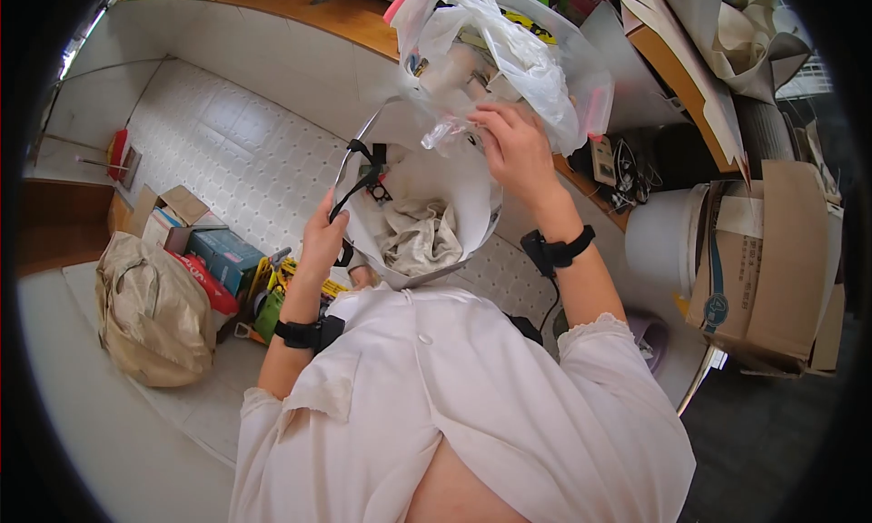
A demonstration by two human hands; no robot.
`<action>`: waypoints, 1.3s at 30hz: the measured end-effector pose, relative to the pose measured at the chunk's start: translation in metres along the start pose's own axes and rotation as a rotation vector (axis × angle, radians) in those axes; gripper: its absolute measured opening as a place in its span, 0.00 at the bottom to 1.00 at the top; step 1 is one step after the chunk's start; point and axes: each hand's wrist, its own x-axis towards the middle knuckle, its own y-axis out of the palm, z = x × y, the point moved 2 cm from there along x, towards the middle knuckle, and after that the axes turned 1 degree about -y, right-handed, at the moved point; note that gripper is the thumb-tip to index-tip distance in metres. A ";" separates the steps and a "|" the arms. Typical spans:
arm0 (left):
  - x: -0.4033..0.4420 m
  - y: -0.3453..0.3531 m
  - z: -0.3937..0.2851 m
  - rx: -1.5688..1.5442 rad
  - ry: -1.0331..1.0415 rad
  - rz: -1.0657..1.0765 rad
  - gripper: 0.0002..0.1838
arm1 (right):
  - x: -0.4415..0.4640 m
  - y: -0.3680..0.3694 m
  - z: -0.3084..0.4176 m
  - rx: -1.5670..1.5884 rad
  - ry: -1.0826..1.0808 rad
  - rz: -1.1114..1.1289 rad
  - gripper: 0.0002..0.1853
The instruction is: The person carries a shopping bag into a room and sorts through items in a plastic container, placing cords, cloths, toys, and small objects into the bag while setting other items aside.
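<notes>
A large white bag [468, 173] with black strap handles stands open in front of me. Inside it lie a crumpled beige cloth [422, 237] and a small dark item [377, 189]. At the bag's left side, my left hand [320, 237] is closed on a black strap [352, 194]. My right hand [516, 149] is above the bag's right rim, with its fingers bent around a crinkled piece of clear plastic [445, 133]. Just beyond that hand is a translucent plastic bin [589, 78] holding mixed items, with a white plastic bag [522, 55] draped over them.
On the left are a tan cloth sack [154, 310], a teal box [225, 260] and a red package [207, 282]. Cardboard boxes [758, 260] and a white bucket [658, 237] stand at right, below coiled cables [631, 173]. A wooden ledge [272, 13] runs along the back.
</notes>
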 end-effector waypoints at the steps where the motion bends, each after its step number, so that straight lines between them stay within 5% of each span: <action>1: 0.001 0.000 0.004 -0.001 -0.001 -0.006 0.32 | 0.011 0.001 -0.014 -0.065 0.010 -0.040 0.13; 8: 0.002 -0.001 0.019 0.003 0.072 -0.041 0.33 | 0.050 -0.026 -0.081 -0.398 0.279 -0.112 0.17; 10: 0.000 -0.001 0.014 -0.005 0.096 -0.061 0.33 | 0.055 -0.019 -0.068 -0.062 0.425 0.009 0.17; 14: -0.007 -0.001 0.003 0.015 0.062 -0.030 0.33 | 0.048 0.017 -0.052 -0.127 0.422 0.035 0.15; 17: -0.005 -0.002 0.003 0.007 0.063 -0.022 0.33 | 0.033 0.034 -0.045 -0.155 0.189 0.273 0.15; 21: -0.006 -0.001 0.003 -0.009 0.053 -0.022 0.33 | 0.028 0.031 -0.045 0.027 0.389 0.297 0.15; 24: -0.001 -0.002 0.009 0.008 0.073 -0.022 0.33 | 0.040 0.028 -0.066 -0.010 0.550 0.195 0.16; 30: 0.002 0.001 0.009 0.001 0.120 -0.032 0.33 | 0.042 0.069 -0.115 -0.224 0.278 0.072 0.20; 35: 0.000 -0.003 0.012 -0.026 0.056 -0.009 0.33 | 0.051 0.057 -0.119 0.073 0.556 0.182 0.19; 39: -0.002 -0.002 0.010 -0.007 0.071 -0.024 0.33 | 0.051 0.056 -0.129 -0.060 0.382 0.043 0.15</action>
